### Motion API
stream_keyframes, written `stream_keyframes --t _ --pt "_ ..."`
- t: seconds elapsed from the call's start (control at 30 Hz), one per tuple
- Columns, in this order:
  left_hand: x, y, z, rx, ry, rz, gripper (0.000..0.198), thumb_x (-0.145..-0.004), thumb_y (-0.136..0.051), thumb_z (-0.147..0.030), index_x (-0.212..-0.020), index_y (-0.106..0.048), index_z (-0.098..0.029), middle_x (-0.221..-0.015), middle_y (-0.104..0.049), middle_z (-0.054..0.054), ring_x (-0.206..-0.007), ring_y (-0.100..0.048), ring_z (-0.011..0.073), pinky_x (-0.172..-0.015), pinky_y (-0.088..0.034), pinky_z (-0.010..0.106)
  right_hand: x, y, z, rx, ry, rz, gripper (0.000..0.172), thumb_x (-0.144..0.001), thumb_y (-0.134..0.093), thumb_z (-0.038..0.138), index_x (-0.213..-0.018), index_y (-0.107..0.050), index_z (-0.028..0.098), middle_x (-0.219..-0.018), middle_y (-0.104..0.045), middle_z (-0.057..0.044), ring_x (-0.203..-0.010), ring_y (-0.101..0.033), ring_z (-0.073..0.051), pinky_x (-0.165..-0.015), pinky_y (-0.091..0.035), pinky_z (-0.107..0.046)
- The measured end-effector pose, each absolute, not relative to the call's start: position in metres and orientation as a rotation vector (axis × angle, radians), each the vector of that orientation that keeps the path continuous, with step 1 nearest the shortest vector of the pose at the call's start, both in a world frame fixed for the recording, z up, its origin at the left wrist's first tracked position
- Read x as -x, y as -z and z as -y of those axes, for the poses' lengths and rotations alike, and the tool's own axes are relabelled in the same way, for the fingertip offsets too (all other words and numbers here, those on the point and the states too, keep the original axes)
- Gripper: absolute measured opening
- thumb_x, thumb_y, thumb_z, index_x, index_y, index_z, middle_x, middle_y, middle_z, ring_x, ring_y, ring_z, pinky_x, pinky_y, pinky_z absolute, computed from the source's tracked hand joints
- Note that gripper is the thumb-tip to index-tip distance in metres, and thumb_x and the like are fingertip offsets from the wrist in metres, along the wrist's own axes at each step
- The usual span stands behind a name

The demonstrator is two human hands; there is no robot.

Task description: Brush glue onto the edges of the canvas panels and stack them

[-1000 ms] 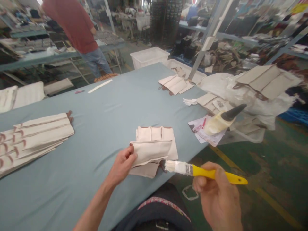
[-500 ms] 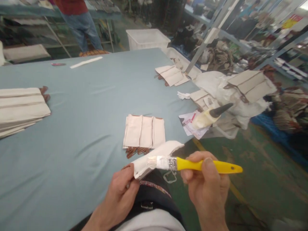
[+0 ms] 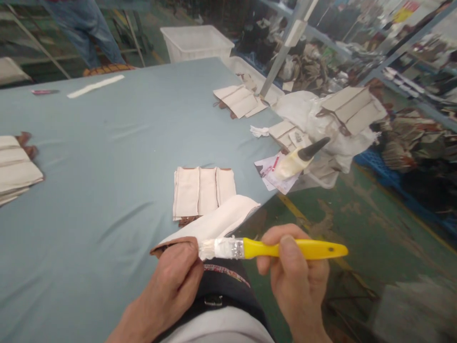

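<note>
My right hand (image 3: 298,269) grips a paintbrush (image 3: 296,248) by its yellow handle, closed around it. White paste coats the ferrule, and the bristles touch the piece beside my left fingers. My left hand (image 3: 176,276) is closed on a cream fabric piece (image 3: 217,216) with a brown edge, held at the table's near edge. The piece is curved, and its underside is mostly hidden. Just beyond it lies a small stack of cream panels (image 3: 203,190) with brown trim, partly covered by the held piece.
A blue-grey sheet covers the table (image 3: 117,157). More cream panels (image 3: 17,164) lie at left and at the far right corner (image 3: 239,100). A container with a dark-tipped object (image 3: 294,162) sits on papers at the right edge. Beyond are a white bin (image 3: 196,43) and a person's legs (image 3: 80,28).
The held fabric piece has turned, so its brown edge now shows over my left hand. The paintbrush has moved left to my left fingers. The camera view has shifted.
</note>
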State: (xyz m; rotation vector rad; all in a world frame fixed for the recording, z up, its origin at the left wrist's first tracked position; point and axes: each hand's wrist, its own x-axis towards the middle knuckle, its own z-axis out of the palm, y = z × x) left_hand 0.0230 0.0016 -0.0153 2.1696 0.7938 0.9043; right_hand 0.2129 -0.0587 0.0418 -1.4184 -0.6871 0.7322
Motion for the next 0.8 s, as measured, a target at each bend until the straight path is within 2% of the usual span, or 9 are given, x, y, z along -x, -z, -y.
stream_keyframes --t 0.1,0.23,0.33,0.47,0.63,0.8 --pt "-0.021 0.017 -0.003 -2.196 -0.899 -0.8 0.031 -0.097 -0.046 0.002 -0.083 -0.047 -0.026 -0.07 -0.054 -0.004 -0.062 -0.053 0.0149 -0.061 -0.042 0.029 -0.21 -0.041 0.063 1.505 -0.827 0.593 0.042 -0.101 -0.068 0.054 -0.077 -0.072 0.02 -0.051 -0.059 0.004 -0.046 -0.055 -0.011 -0.048 -0.046 -0.021" --pt "-0.018 0.019 -0.005 -2.276 -0.909 -0.825 0.033 -0.095 -0.047 0.002 -0.079 -0.043 -0.026 -0.068 -0.054 -0.003 -0.06 -0.053 0.016 -0.058 -0.041 0.031 -0.217 -0.036 0.061 1.42 -0.746 0.734 0.04 -0.103 -0.067 0.05 -0.076 -0.072 0.02 -0.049 -0.058 0.004 -0.039 -0.053 -0.01 -0.041 -0.044 -0.019" --pt "-0.017 0.022 -0.005 -2.308 -0.901 -0.844 0.033 -0.096 -0.047 0.003 -0.08 -0.042 -0.026 -0.068 -0.052 -0.004 -0.061 -0.052 0.016 -0.06 -0.042 0.03 -0.213 -0.034 0.059 1.377 -0.725 0.799 0.04 -0.104 -0.066 0.048 -0.076 -0.072 0.021 -0.05 -0.061 0.003 -0.04 -0.055 -0.011 -0.042 -0.045 -0.019" --pt "-0.015 0.025 -0.003 -2.328 -0.921 -0.822 0.032 -0.092 -0.043 0.004 -0.082 -0.041 -0.026 -0.072 -0.053 -0.002 -0.065 -0.053 0.0174 -0.062 -0.042 0.03 -0.203 -0.034 0.062 1.464 -0.84 0.662 0.04 -0.102 -0.069 0.052 -0.078 -0.073 0.021 -0.052 -0.061 0.004 -0.045 -0.056 -0.01 -0.048 -0.048 -0.019" --pt "-0.016 0.027 -0.003 -2.339 -0.893 -0.829 0.032 -0.098 -0.044 0.003 -0.084 -0.043 -0.026 -0.073 -0.054 -0.002 -0.066 -0.053 0.0178 -0.063 -0.039 0.032 -0.212 -0.032 0.057 1.413 -0.743 0.712 0.043 -0.102 -0.069 0.053 -0.073 -0.071 0.021 -0.045 -0.057 0.005 -0.038 -0.053 -0.01 -0.044 -0.045 -0.018" --pt "-0.016 0.026 -0.006 -2.4 -0.86 -0.759 0.031 -0.095 -0.043 0.004 -0.087 -0.043 -0.026 -0.078 -0.059 0.001 -0.07 -0.055 0.0196 -0.065 -0.042 0.032 -0.208 -0.036 0.06 1.489 -0.827 0.609 0.044 -0.1 -0.071 0.055 -0.073 -0.071 0.02 -0.046 -0.059 0.004 -0.041 -0.051 -0.009 -0.044 -0.044 -0.018"
